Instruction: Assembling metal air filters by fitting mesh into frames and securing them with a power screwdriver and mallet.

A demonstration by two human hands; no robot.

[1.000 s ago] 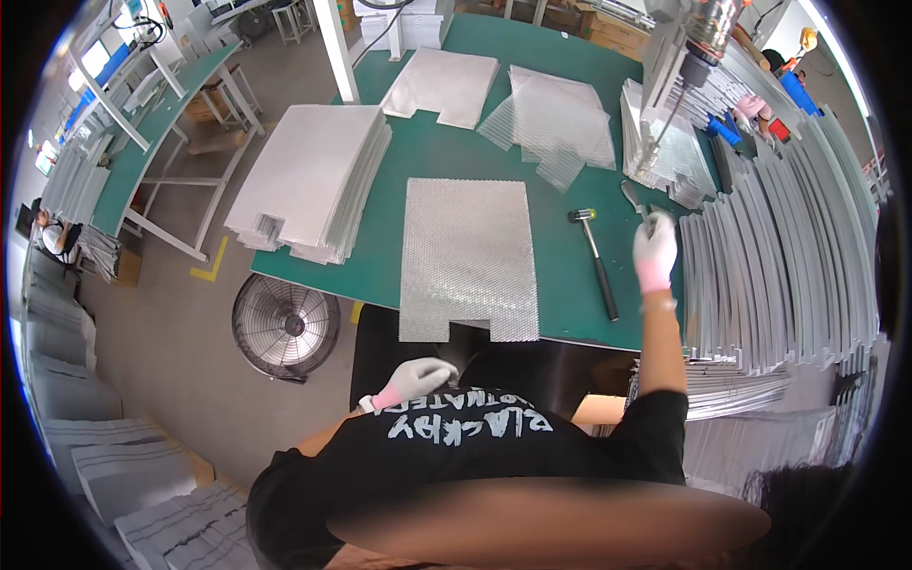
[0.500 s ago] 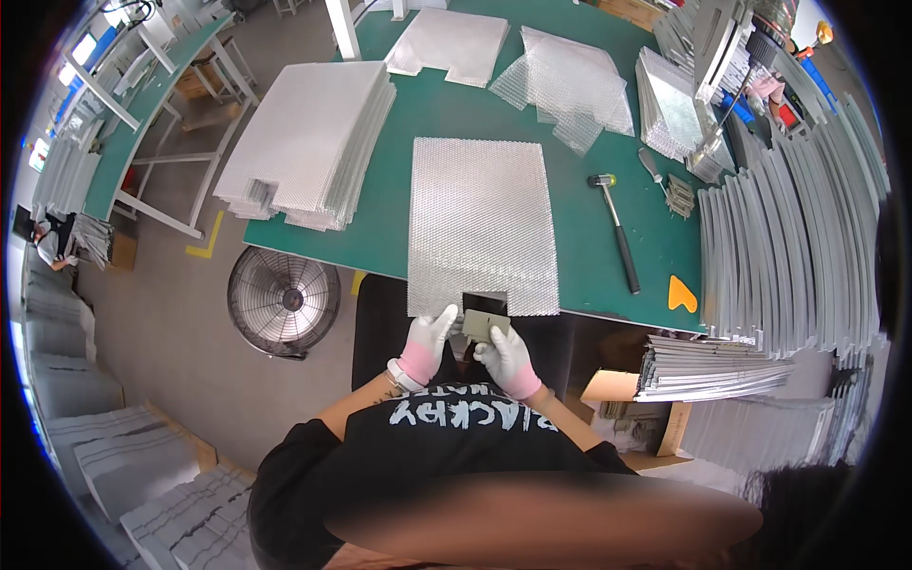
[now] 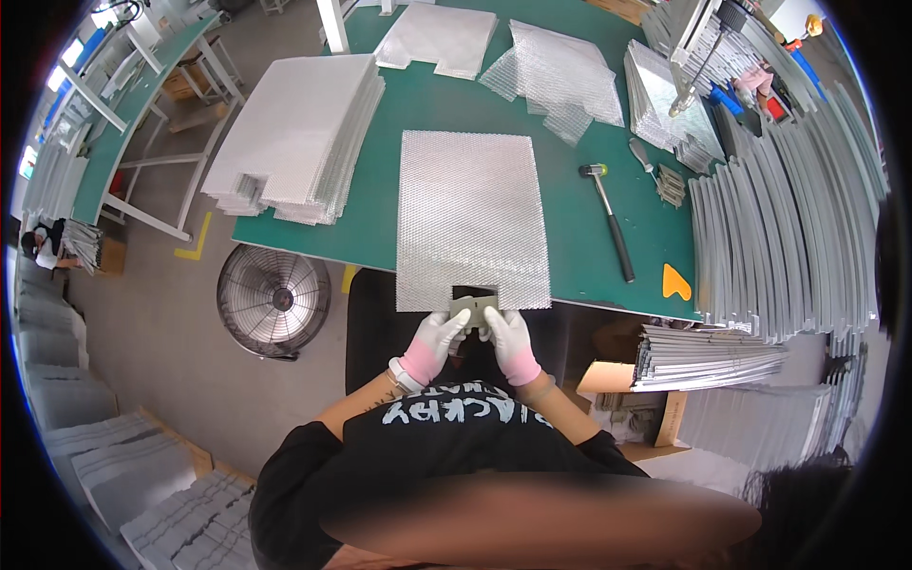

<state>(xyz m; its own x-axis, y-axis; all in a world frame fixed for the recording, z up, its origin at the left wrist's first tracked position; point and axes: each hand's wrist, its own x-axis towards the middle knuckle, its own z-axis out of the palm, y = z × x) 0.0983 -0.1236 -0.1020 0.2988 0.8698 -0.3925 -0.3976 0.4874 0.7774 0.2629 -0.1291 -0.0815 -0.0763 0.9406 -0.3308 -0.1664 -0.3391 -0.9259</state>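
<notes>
A mesh sheet (image 3: 470, 209) lies mid-desk (image 3: 575, 256), overhanging the near edge, with a plate (image 3: 468, 313) at its near-edge notch. Left of it lies a sheet stack (image 3: 290, 128); beyond, at the far side, loose mesh sheets (image 3: 570, 71). To the right lie a hammer (image 3: 617, 236), then a scraper (image 3: 675, 282) nearer and a plate pile (image 3: 671, 187) farther. A floor fan (image 3: 281, 299) stands near left.

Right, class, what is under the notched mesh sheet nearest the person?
Green tabletop shows on three sides of the mesh sheet, which overhangs its near edge; anything directly beneath is covered.
</notes>
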